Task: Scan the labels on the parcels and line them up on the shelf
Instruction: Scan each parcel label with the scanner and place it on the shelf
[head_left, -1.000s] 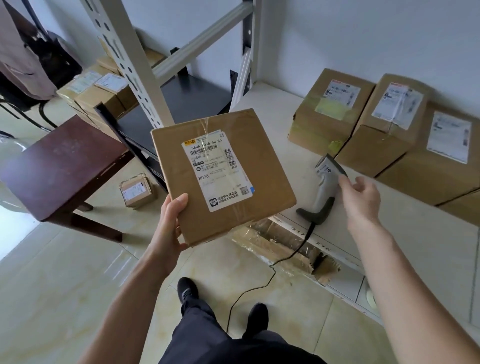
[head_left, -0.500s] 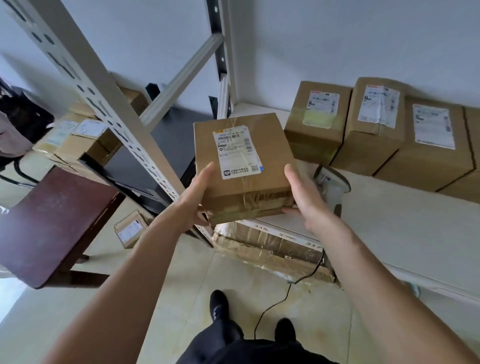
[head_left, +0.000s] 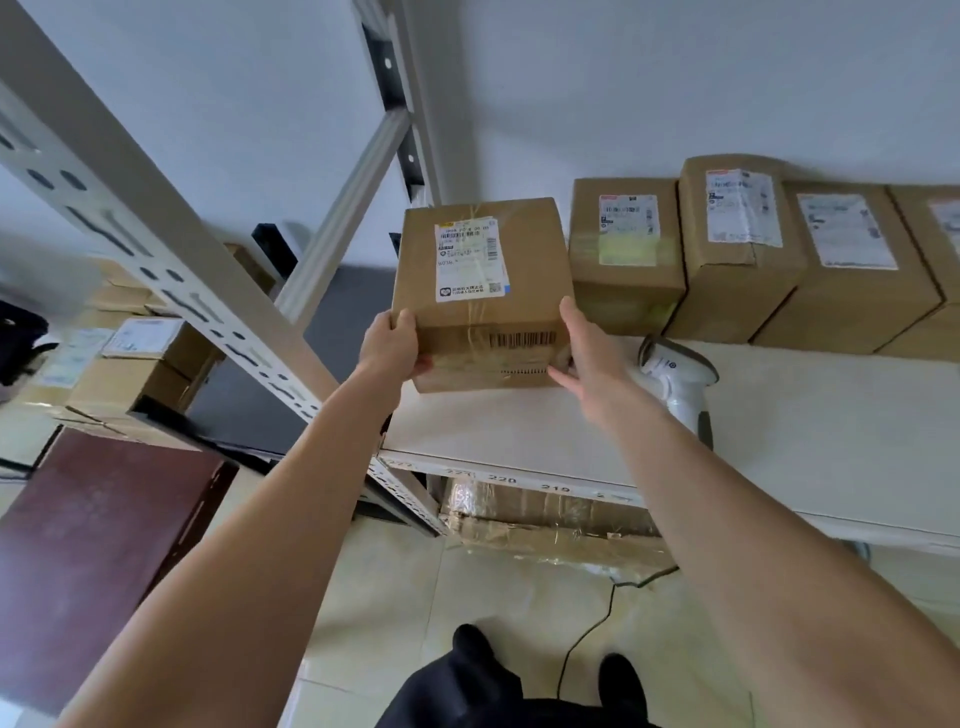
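Observation:
A brown cardboard parcel (head_left: 524, 270) with a white label on top sits at the left end of the white shelf (head_left: 519, 431), label up. My left hand (head_left: 390, 349) grips its left front corner, thumb on top. My right hand (head_left: 583, 349) presses its right side with straight fingers. Several labelled parcels (head_left: 628, 260) stand in a row along the wall just right of it. A white barcode scanner (head_left: 678, 376) lies on the shelf beside my right wrist.
A slanted shelf upright (head_left: 156, 249) rises at left. Behind it a dark shelf holds more parcels (head_left: 140, 364). A dark red stool (head_left: 98, 551) stands at lower left. A wrapped box (head_left: 545, 525) sits under the shelf, and the scanner cable (head_left: 587, 629) trails across the floor.
My right hand left the scanner on the shelf and joined the left on the parcel. Both hands carried it from mid-air forward onto the shelf, next to the row.

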